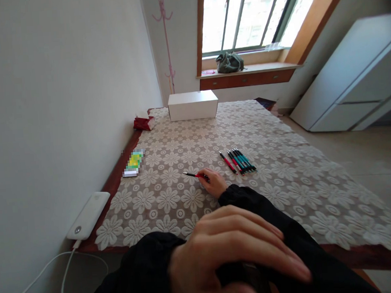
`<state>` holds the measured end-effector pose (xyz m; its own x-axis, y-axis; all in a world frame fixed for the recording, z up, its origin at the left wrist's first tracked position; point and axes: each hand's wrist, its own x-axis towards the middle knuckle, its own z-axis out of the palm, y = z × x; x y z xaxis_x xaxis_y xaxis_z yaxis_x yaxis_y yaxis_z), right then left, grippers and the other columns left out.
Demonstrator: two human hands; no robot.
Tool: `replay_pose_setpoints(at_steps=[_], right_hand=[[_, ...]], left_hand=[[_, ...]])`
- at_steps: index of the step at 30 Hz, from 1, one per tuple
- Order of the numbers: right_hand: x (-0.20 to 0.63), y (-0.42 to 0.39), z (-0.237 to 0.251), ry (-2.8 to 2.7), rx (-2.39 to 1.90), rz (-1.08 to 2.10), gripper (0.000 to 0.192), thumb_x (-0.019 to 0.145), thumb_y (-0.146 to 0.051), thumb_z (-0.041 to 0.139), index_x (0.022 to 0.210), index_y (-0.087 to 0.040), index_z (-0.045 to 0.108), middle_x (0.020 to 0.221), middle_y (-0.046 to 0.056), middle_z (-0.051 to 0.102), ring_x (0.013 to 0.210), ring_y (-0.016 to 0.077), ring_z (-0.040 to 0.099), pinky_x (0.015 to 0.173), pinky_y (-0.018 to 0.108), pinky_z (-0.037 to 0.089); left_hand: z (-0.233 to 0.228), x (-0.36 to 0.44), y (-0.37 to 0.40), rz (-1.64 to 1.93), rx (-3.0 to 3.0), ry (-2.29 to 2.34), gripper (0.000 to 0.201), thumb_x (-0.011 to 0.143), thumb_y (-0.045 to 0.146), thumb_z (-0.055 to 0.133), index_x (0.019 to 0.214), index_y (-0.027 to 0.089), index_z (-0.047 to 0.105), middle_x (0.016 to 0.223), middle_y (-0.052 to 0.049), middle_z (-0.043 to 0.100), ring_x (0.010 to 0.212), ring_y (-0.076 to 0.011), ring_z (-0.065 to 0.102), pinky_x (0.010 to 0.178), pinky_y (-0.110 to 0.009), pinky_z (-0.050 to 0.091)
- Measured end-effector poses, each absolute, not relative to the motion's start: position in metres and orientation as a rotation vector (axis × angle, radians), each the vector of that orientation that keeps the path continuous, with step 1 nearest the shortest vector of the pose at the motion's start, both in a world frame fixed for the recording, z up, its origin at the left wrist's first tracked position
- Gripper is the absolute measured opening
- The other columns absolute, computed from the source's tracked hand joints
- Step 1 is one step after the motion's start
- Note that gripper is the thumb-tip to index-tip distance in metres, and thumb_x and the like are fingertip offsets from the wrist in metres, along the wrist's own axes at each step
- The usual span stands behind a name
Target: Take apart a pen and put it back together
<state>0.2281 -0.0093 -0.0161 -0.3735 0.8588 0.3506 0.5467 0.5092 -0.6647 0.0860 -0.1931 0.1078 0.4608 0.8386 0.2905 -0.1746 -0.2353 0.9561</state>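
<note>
My right hand reaches out over the lace tablecloth and pinches a red pen whose tip points left, low over the cloth. Just to its right lies a row of several pens, mostly teal with a red one at the left end. My left hand is close to the camera. It lies across my right forearm's black sleeve with its fingers together, over something dark that I cannot make out.
A white box stands at the table's far end, a red packet to its left. A blurred green-yellow item and a white power bank with cable lie along the left edge by the wall. A white cabinet stands on the right.
</note>
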Motion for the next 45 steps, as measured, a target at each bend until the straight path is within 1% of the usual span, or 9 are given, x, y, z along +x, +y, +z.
replay_pose_setpoints(at_steps=[4, 10, 12, 18, 24, 29, 34, 40, 45], right_hand=[[0.231, -0.007, -0.016, -2.221, -1.214, 0.505, 0.013, 0.093, -0.020, 0.055, 0.099, -0.020, 0.067, 0.094, 0.004, 0.068, 0.083, 0.0174, 0.062, 0.078, 0.029, 0.046], [0.230, -0.010, -0.012, -2.285, -1.241, 0.447, 0.020, 0.100, -0.025, 0.047, 0.093, -0.020, 0.065, 0.088, 0.004, 0.068, 0.083, 0.0174, 0.062, 0.078, 0.028, 0.043], [0.228, -0.012, -0.010, -2.305, -1.261, 0.424, 0.026, 0.103, -0.029, 0.042, 0.093, -0.021, 0.065, 0.089, 0.004, 0.068, 0.086, 0.0176, 0.062, 0.079, 0.028, 0.042], [0.227, -0.013, -0.007, -2.439, -1.335, 0.342, 0.037, 0.106, -0.032, 0.036, 0.083, -0.020, 0.062, 0.081, 0.005, 0.069, 0.081, 0.0184, 0.065, 0.077, 0.029, 0.040], [0.228, -0.015, -0.003, -2.586, -1.362, 0.228, 0.040, 0.107, -0.034, 0.034, 0.084, -0.020, 0.063, 0.077, 0.005, 0.070, 0.075, 0.0193, 0.066, 0.072, 0.030, 0.038], [0.227, -0.017, -0.004, -2.672, -1.370, 0.108, 0.036, 0.106, -0.037, 0.038, 0.088, -0.020, 0.065, 0.077, 0.007, 0.071, 0.071, 0.0214, 0.066, 0.066, 0.031, 0.037], [0.228, -0.015, -0.008, -2.613, -1.169, 0.105, 0.031, 0.105, -0.035, 0.041, 0.089, -0.020, 0.063, 0.079, 0.007, 0.070, 0.076, 0.0199, 0.066, 0.077, 0.031, 0.043], [0.230, -0.015, -0.011, -2.486, -1.054, 0.242, 0.020, 0.105, -0.031, 0.042, 0.108, -0.021, 0.059, 0.094, 0.006, 0.071, 0.086, 0.0184, 0.065, 0.080, 0.029, 0.046], [0.230, -0.015, -0.009, -2.485, -1.049, 0.177, 0.031, 0.106, -0.035, 0.038, 0.092, -0.022, 0.062, 0.087, 0.006, 0.065, 0.087, 0.0193, 0.061, 0.082, 0.031, 0.045]], left_hand=[[0.120, 0.079, -0.125, 0.827, 2.309, 0.660, 0.026, 0.096, 0.040, 0.058, 0.115, 0.024, 0.069, 0.118, -0.007, 0.071, 0.118, -0.0222, 0.061, 0.110, -0.041, 0.043], [0.068, 0.029, -0.046, 0.587, 2.535, 1.205, 0.025, 0.091, 0.027, 0.063, 0.116, 0.023, 0.066, 0.125, -0.007, 0.066, 0.120, -0.0244, 0.057, 0.106, -0.041, 0.044], [0.055, 0.017, -0.032, 0.485, 2.547, 1.332, 0.023, 0.090, 0.023, 0.062, 0.112, 0.022, 0.068, 0.119, -0.007, 0.067, 0.114, -0.0249, 0.060, 0.101, -0.041, 0.046], [0.027, 0.005, -0.014, 0.479, 2.485, 1.250, 0.018, 0.096, 0.031, 0.056, 0.105, 0.024, 0.069, 0.107, -0.003, 0.071, 0.102, -0.0194, 0.063, 0.090, -0.031, 0.048], [0.016, 0.004, -0.016, 0.540, 2.549, 1.196, 0.026, 0.100, 0.036, 0.047, 0.102, 0.021, 0.067, 0.103, -0.005, 0.071, 0.096, -0.0201, 0.061, 0.087, -0.033, 0.046], [0.020, 0.009, -0.018, 0.429, 2.658, 1.179, 0.030, 0.101, 0.032, 0.041, 0.086, 0.019, 0.065, 0.091, -0.006, 0.067, 0.088, -0.0201, 0.056, 0.082, -0.035, 0.044], [0.021, 0.008, -0.017, 0.499, 2.595, 1.153, 0.038, 0.102, 0.029, 0.036, 0.073, 0.019, 0.058, 0.080, -0.005, 0.063, 0.079, -0.0180, 0.054, 0.078, -0.033, 0.042], [0.022, 0.008, -0.019, 0.537, 2.546, 1.152, 0.045, 0.104, 0.033, 0.032, 0.069, 0.019, 0.057, 0.074, -0.003, 0.063, 0.072, -0.0161, 0.052, 0.076, -0.031, 0.040], [0.019, 0.007, -0.020, 0.546, 2.521, 1.147, 0.051, 0.105, 0.038, 0.030, 0.069, 0.019, 0.062, 0.076, -0.003, 0.066, 0.074, -0.0159, 0.054, 0.079, -0.031, 0.041]])
